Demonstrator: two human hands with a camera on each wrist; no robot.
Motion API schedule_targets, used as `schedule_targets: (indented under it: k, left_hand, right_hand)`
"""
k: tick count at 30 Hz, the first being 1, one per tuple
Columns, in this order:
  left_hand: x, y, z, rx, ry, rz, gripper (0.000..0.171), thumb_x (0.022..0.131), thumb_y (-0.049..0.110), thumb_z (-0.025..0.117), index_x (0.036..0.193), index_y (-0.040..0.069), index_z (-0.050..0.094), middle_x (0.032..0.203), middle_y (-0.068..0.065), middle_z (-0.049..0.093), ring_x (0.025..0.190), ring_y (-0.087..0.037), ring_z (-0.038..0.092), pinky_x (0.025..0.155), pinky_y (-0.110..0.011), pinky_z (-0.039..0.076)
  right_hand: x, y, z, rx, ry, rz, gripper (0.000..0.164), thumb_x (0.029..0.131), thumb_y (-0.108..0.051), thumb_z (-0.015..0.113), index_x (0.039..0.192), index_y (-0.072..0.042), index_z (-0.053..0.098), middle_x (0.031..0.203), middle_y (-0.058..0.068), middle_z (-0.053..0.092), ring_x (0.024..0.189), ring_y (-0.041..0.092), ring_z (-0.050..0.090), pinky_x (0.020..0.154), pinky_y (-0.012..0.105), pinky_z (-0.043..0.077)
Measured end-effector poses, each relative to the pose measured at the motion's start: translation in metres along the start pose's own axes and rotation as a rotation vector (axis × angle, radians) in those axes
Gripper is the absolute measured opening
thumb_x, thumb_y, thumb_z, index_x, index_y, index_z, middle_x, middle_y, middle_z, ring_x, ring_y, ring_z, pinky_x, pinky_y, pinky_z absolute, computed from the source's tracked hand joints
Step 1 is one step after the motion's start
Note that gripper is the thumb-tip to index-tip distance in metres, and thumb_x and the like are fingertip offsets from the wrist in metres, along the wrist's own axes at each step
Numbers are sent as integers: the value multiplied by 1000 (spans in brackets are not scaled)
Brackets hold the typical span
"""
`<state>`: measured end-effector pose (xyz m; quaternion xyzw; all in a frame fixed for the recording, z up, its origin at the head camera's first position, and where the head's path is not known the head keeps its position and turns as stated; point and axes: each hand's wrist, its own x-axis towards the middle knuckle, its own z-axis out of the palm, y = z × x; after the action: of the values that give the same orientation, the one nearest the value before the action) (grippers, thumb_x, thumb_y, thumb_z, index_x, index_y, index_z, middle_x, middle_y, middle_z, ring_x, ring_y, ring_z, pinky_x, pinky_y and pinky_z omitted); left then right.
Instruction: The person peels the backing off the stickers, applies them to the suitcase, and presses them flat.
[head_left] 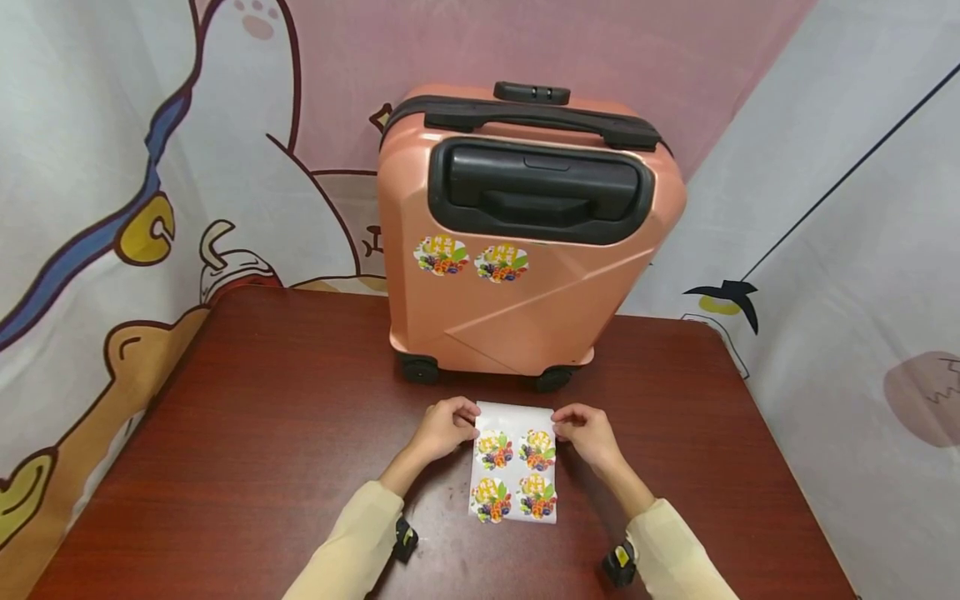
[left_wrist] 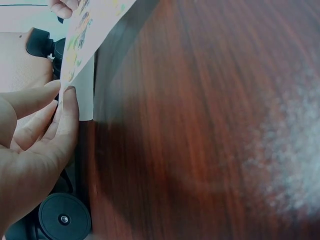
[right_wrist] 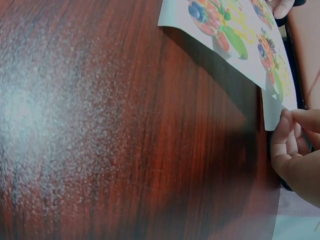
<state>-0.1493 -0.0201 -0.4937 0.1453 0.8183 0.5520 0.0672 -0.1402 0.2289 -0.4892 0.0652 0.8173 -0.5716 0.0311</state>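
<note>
A white sheet of round fruit stickers [head_left: 513,417] is held over the table in front of the suitcase, with several stickers showing on it. My left hand [head_left: 439,431] pinches the sheet's left edge near the top between thumb and fingers. On the opposite edge, my right hand [head_left: 590,437] pinches it at about the same height. Both wrist views show the sheet [right_wrist: 272,112] tilted off the tabletop, a plain white part hanging behind the printed side. An upright pink suitcase [head_left: 517,312] stands just beyond, bearing two matching stickers [head_left: 441,255] side by side below its handle recess.
The brown wooden table [head_left: 285,433] carries the suitcase on small black wheels [head_left: 553,379]. A black telescopic handle [head_left: 536,204] sits folded in its recess. Behind and at both sides hangs a cartoon-printed cloth [head_left: 825,208]. Small black cameras [head_left: 405,540] are strapped to both wrists.
</note>
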Motion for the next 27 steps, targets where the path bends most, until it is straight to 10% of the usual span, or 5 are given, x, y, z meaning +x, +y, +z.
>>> schedule_targets:
  k: [27]
  left_hand:
    - [1, 2, 4, -100, -7, -17, 14, 72, -9, 68, 82, -2, 61, 69, -5, 57, 58, -10, 56, 49, -20, 46]
  right_hand:
    - [1, -14, -7, -18, 37, -58, 12, 79, 8, 62, 90, 13, 61, 76, 14, 63, 62, 16, 58, 59, 31, 51]
